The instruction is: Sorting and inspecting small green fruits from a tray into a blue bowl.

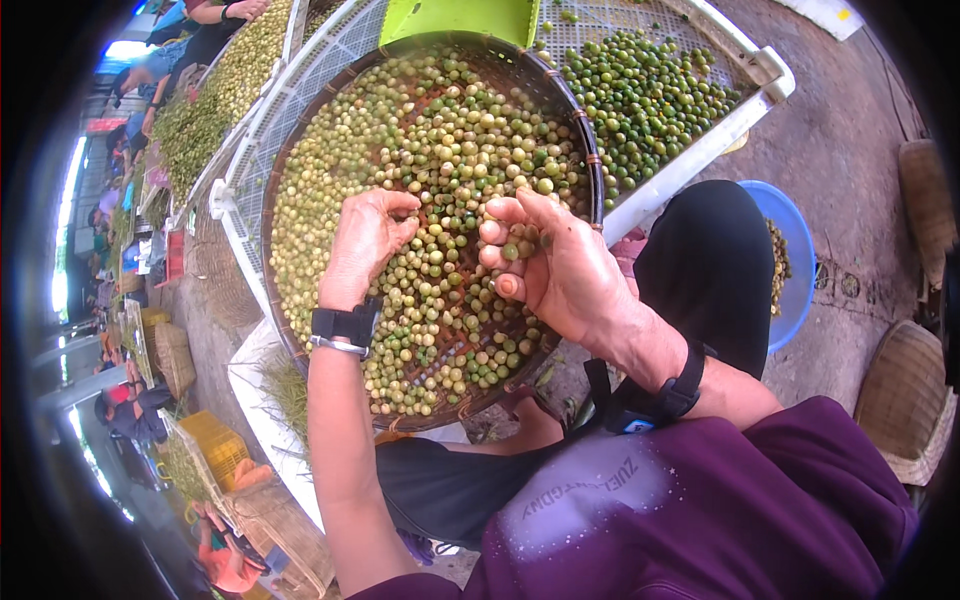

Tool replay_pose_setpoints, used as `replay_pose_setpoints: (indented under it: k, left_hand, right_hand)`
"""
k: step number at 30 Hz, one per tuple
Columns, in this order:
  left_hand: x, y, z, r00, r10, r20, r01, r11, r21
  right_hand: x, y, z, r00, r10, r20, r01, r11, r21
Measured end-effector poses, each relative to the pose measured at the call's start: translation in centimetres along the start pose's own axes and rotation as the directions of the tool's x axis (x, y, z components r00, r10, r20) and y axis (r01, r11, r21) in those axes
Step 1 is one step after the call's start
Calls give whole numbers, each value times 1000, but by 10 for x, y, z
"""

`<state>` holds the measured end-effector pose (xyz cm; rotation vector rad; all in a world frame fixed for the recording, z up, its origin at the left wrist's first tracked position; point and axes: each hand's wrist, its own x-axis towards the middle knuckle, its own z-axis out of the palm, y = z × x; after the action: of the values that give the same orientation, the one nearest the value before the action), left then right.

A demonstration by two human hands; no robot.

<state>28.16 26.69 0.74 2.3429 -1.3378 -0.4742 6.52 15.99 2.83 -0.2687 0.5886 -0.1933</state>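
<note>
A round, dark-rimmed woven tray [594, 160] lies before me, covered with small round yellow-green fruits [335, 150]. Over its middle, my left hand [368, 240] has its fingers curled together just above the fruits; whatever is between the fingertips cannot be made out. My right hand [565, 262] is turned partly palm up near the tray's right side, with its fingers curled around a few small round fruits [520, 241]. Both wrists wear black straps. The tray rests over a white plastic mesh rack [255, 165].
Darker green fruits [640, 110] spread across the rack at the right, beside a lime-green scoop [462, 20]. A blue basin [797, 275] stands by my knee, and a wicker basket [900, 410] is farther right. Other people work at the left near a yellow crate [213, 448].
</note>
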Motion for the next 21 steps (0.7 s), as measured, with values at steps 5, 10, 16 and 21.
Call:
replay_pose_setpoints:
  k: [5, 10, 16, 21]
  left_hand:
    - [2, -1, -3, 997, -73, 12, 74, 967, -243]
    - [-8, 1, -15, 924, -361, 122, 361, 725, -587]
    - [-16, -6, -15, 914, -390, 111, 356, 641, -680]
    - [-24, 0, -8, 961, -254, 113, 274, 800, -534]
  right_hand:
    - [0, -2, 2, 995, 62, 72, -71, 989, 127]
    - [2, -1, -2, 981, 109, 161, -147, 960, 240]
    - [7, 3, -7, 974, 122, 189, -169, 950, 261]
    - [4, 0, -1, 985, 114, 130, -139, 969, 203]
